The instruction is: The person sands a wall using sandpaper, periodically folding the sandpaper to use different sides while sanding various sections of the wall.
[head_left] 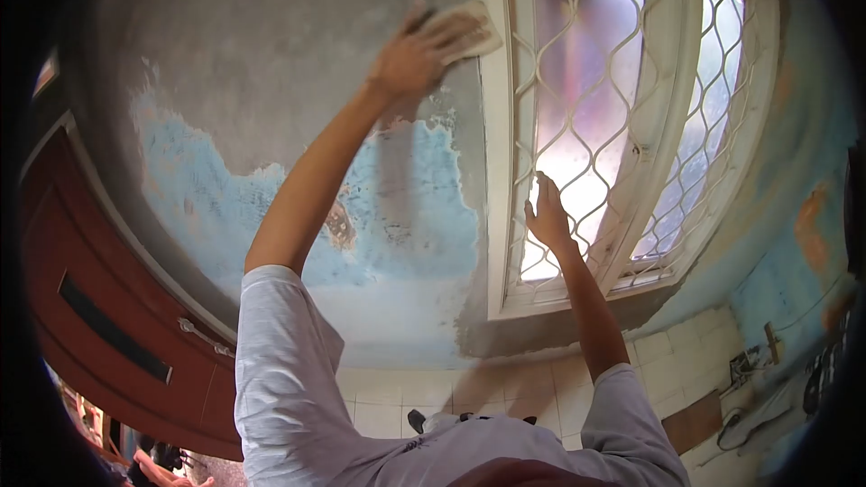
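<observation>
High on the wall, my left hand (410, 63) is wrapped around a pale, stained, sponge-like pad (487, 29). The pad lies against the grey plastered wall (298, 27), close to the white window frame (490, 126). Slight blur smears the fingers there. Lower down on the right, my right hand (550, 215) is raised in front of the white wavy window grille (591, 158). Its fingers are stretched out and hold nothing; whether they touch the bars I cannot tell. Below the plaster shows a patch of peeling blue paint (415, 189).
A red-brown door (126, 307) with a metal handle (203, 335) stands at the left. Under the window runs a band of cream tiles (379, 388). Cables and dark items (744, 365) are at the lower right, and clutter (149, 464) is at the lower left.
</observation>
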